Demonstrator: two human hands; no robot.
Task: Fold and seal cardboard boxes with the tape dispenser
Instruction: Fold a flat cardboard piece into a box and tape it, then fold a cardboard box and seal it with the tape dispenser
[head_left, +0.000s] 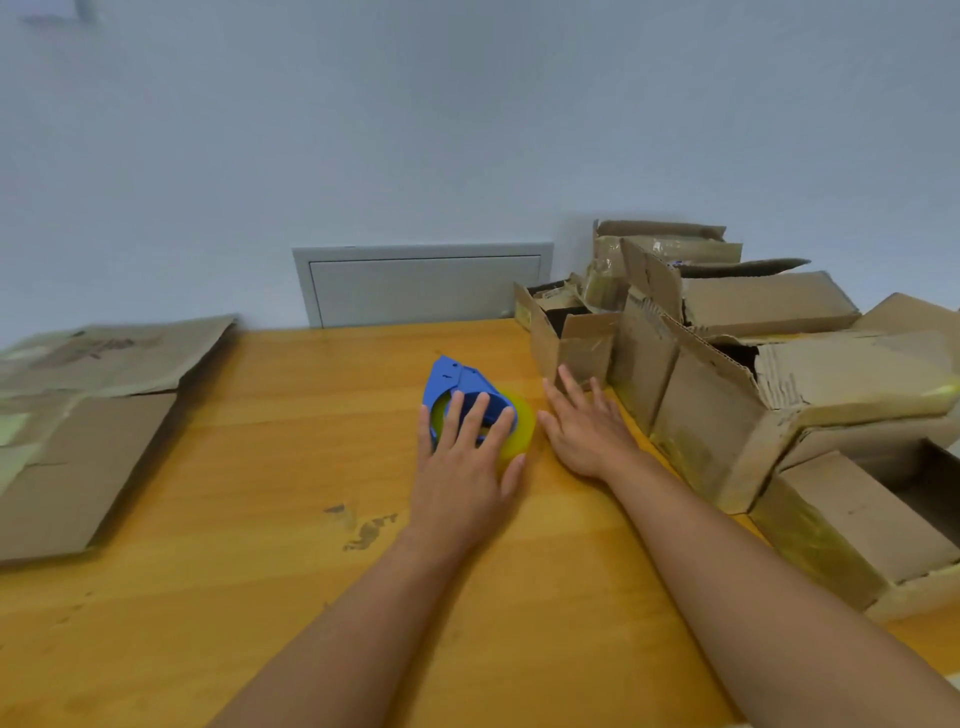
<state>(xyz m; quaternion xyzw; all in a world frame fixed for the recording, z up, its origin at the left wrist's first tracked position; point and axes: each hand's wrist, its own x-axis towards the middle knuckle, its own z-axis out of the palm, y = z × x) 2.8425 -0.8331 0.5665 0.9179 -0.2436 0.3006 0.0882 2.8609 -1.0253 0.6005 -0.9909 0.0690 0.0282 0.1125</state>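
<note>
On the far left of the worktop (260, 519) lie flattened cardboard sheets (88, 431), still unfolded. Near the middle sits the blue tape dispenser (462, 387), with its yellow tape roll (519, 426) at the near right end. The left hand (462, 462) rests on top of it, fingers spread and nearly straight over the frame and roll, not yet curled round anything. Just right of it the right hand (587, 431) lies flat and open, apart from the dispenser, close to the nearest of the folded boxes (727, 395) piled along the right edge.

The step in hand looks like picking up the dispenser. To do it well, wrap the fingers around the frame rather than the roll (the tape must turn freely).

The dispenser's long axis runs from near right to far left; its pointed nose faces far left, away from the person.
</note>
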